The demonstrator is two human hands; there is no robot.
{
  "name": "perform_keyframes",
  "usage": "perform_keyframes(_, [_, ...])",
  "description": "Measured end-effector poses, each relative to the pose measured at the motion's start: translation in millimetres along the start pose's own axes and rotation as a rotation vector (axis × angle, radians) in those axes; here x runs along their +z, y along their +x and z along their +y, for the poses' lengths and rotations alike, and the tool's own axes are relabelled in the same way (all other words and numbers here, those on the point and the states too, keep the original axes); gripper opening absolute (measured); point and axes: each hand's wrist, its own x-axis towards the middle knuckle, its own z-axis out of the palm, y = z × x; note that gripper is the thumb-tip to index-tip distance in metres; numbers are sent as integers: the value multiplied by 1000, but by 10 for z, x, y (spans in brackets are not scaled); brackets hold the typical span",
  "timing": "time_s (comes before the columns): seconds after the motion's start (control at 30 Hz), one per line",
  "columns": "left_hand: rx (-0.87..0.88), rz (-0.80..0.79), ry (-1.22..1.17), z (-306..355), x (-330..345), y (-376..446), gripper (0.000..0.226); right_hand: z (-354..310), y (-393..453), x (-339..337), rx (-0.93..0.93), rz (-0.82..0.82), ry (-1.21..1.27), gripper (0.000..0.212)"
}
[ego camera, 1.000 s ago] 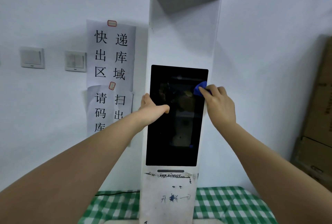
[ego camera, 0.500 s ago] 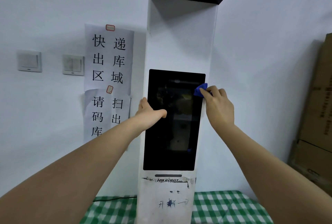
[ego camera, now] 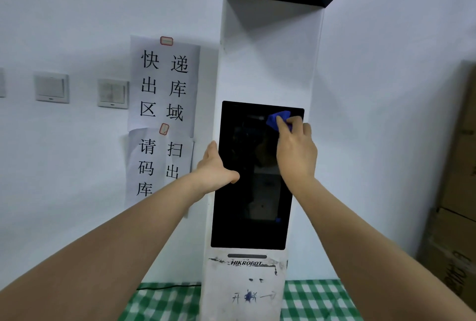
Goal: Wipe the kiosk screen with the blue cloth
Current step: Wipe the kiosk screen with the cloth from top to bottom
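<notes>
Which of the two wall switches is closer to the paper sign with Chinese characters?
The right switch, the one with two rocker halves. It sits just beside the paper sign; the single-rocker switch is further left.

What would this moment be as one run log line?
stage: wiping | right hand: presses small blue cloth on black kiosk screen, top right | left hand: braces screen's left edge

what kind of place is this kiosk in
Probably a parcel pickup or storage room. Paper wall signs in Chinese mention an express check-out area, brown cardboard cartons are stacked at the right, and the white self-service kiosk marked HIKROBOT stands on a green checked tablecloth.
</notes>
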Motion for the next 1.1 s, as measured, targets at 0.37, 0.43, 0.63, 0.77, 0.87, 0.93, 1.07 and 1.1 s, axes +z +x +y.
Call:
perform_keyframes(0.37, [37, 35, -63, -34, 0, 0, 93, -281, 86, 3, -152, 1, 7, 57])
perform_keyframes(0.43, [50, 34, -66, -40, -14, -3, 91, -408, 78, 11, -79, 9, 51, 57])
perform_keyframes(0.63, [76, 31, -69, -74, -30, -19, 71, -509, -117, 15, -511, -154, -30, 69])
perform_keyframes(0.77, [57, 19, -14, -77, -3, -3, 51, -517, 39, 5, -269, -92, -32, 65])
perform_keyframes(0.87, [54, 20, 2, -71, 8, -1, 52, -660, -76, 10, -366, -158, -43, 60])
perform_keyframes(0.93, [34, 28, 21, -77, 8, 5, 52, -647, -150, 12, -505, -237, -53, 60])
perform_keyframes(1.07, [-49, 60, 75, -120, -24, 26, 62, -569, -39, 5, -414, -164, -52, 63])
perform_keyframes(1.1, [-55, 56, 77, -126, -34, 34, 64, -600, -34, 19, -318, -133, -19, 63])
